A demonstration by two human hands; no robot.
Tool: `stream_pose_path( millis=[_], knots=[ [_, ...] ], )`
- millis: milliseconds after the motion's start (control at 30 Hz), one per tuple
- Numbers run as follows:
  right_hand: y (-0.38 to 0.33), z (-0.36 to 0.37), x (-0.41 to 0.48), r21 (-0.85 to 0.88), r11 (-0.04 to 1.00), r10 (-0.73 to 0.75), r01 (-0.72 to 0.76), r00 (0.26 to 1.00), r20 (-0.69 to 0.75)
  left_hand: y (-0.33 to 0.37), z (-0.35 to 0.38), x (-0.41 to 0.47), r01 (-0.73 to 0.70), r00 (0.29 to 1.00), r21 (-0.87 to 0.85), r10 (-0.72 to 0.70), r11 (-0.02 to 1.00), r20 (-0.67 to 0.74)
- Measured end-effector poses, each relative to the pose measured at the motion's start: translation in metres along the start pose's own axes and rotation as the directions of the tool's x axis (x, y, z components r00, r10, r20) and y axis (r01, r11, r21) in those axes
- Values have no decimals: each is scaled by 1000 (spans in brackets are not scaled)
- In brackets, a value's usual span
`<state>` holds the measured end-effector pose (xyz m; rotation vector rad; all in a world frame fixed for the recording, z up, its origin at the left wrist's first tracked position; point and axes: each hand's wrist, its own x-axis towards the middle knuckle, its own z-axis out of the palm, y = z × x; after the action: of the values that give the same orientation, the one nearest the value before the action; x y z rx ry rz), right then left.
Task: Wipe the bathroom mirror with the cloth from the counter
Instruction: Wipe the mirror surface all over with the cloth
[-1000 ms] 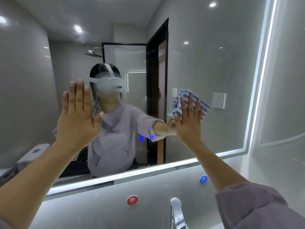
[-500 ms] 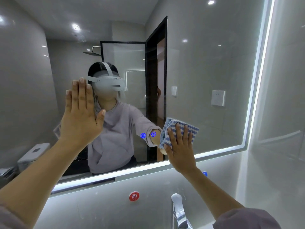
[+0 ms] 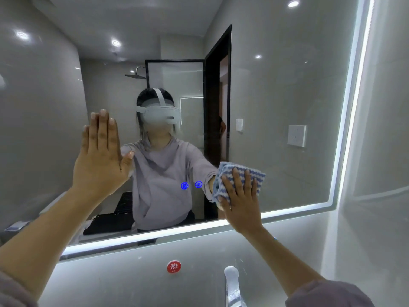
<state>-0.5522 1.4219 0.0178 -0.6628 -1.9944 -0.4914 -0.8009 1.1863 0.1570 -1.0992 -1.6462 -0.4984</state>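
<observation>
A large wall mirror point(image 3: 287, 89) with a lit white border fills most of the view. My right hand point(image 3: 241, 200) lies flat with straight fingers on a blue-and-white checked cloth point(image 3: 225, 173), pressing it against the glass near the mirror's lower edge, right of centre. My left hand point(image 3: 99, 156) is spread flat with its palm on the glass at the left, holding nothing. Both forearms reach up from the bottom corners.
Below the mirror is a grey wall strip with a round red hot-water sticker point(image 3: 174, 267) and a chrome tap point(image 3: 231, 282). Two blue touch icons point(image 3: 191, 185) glow in the glass. A grey tiled side wall point(image 3: 380, 151) closes the right.
My right hand slid the cloth from mid-height on the glass down and left to near the lower border. My left hand stayed flat on the glass.
</observation>
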Motion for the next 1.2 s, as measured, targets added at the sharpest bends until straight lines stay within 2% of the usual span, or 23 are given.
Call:
stream_pose_path(
  millis=[233, 367, 533, 733, 1033, 1200],
  knots=[
    [28, -31, 62, -17, 994, -108, 107, 990, -87, 4, -8, 0, 33, 999, 49, -35, 998, 25],
    [36, -49, 97, -15, 995, -103, 102, 989, -105, 9, -12, 1, 67, 997, 75, -70, 995, 38],
    [38, -53, 105, -24, 995, -104, 102, 985, -135, 40, -20, 8, 182, 982, 88, -186, 979, 40],
    [41, -50, 105, 22, 994, -108, 110, 991, -83, 111, -20, 17, 73, 997, 31, -74, 997, 22],
    [44, -49, 103, 78, 985, -144, 153, 984, -104, 164, 4, 13, 68, 989, 24, -70, 997, 131],
    [45, -46, 102, 82, 983, -154, 164, 982, -108, 173, 15, 18, 98, 987, 20, -99, 995, 128]
  ],
)
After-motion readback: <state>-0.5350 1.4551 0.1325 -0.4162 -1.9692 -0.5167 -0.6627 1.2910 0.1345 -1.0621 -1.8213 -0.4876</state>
